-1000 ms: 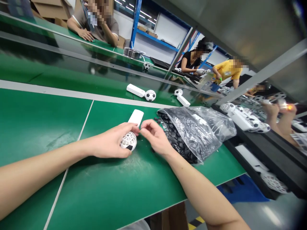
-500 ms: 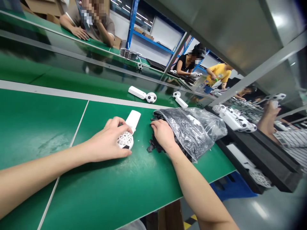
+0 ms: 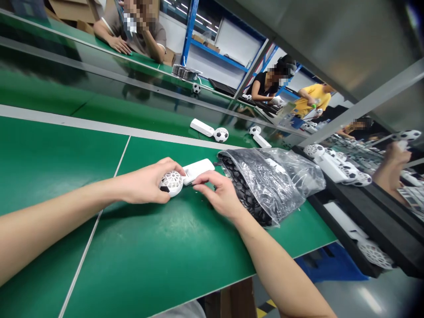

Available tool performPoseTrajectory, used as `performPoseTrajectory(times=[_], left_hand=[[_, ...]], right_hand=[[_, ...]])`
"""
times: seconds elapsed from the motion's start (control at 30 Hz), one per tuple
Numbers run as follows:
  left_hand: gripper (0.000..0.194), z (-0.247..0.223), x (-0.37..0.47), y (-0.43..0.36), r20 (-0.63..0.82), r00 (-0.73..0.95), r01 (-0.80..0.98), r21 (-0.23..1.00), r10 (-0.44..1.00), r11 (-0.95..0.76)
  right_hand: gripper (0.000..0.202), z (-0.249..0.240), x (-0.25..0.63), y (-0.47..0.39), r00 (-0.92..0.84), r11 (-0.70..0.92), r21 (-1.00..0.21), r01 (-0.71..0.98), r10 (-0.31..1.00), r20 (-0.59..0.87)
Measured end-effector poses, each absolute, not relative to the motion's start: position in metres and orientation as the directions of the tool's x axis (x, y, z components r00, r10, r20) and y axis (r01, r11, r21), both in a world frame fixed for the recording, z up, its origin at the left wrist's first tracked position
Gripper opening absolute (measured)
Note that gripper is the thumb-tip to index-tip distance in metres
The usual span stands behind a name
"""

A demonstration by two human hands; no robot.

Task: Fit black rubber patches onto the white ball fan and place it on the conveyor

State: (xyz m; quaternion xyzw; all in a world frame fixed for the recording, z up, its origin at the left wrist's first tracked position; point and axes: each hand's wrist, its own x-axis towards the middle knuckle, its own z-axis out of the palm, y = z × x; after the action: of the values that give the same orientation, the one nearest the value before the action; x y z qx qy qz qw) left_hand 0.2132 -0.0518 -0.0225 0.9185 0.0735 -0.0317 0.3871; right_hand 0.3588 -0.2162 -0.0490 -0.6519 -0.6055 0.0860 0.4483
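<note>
My left hand (image 3: 149, 179) is wrapped round the football-patterned head of a white handheld fan (image 3: 198, 170), just above the green table. The fan's handle points right, toward my other hand. My right hand (image 3: 217, 190) pinches a small black piece (image 3: 189, 183) by the joint between head and handle; the fingers partly cover it. Just right of that hand lies a clear plastic bag (image 3: 274, 176), its mouth open to the left, full of small black pieces (image 3: 243, 190).
Two similar fans (image 3: 221, 134) (image 3: 255, 130) lie on the strip beyond the pale rail. At right, a black tray (image 3: 357, 207) carries several fans. A metal post (image 3: 255, 66) rises behind. Co-workers sit across the line, and another person's hand (image 3: 392, 163) holds a fan at far right.
My right hand has left the bag's mouth and moved left to the fan with a small black piece. My left hand has turned the fan so its handle swings to the right.
</note>
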Motion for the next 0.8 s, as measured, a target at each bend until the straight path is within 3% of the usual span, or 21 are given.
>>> performPoseTrajectory(times=[0.1, 0.23, 0.5, 0.8], left_hand=[[0.051, -0.022, 0.211, -0.054, -0.097, 0.995, 0.094, 0.717, 0.034, -0.691], [0.048, -0.022, 0.211, -0.055, -0.094, 0.995, 0.054, 0.722, -0.020, -0.690], [0.031, -0.036, 0.215, -0.067, 0.034, 0.991, 0.068, 0.712, 0.131, -0.699], [0.024, -0.037, 0.215, -0.070, 0.101, 0.984, 0.037, 0.697, 0.149, -0.716]], right_hand=[[0.005, -0.051, 0.349, -0.214, 0.101, 0.197, -0.609, 0.768, 0.902, 0.420], [0.002, -0.056, 0.345, -0.211, 0.076, 0.201, -0.561, 0.803, 0.899, 0.431], [0.010, -0.062, 0.345, -0.208, 0.147, 0.172, -0.570, 0.803, 0.870, 0.470], [0.014, -0.062, 0.346, -0.206, 0.174, 0.154, -0.592, 0.791, 0.871, 0.459]])
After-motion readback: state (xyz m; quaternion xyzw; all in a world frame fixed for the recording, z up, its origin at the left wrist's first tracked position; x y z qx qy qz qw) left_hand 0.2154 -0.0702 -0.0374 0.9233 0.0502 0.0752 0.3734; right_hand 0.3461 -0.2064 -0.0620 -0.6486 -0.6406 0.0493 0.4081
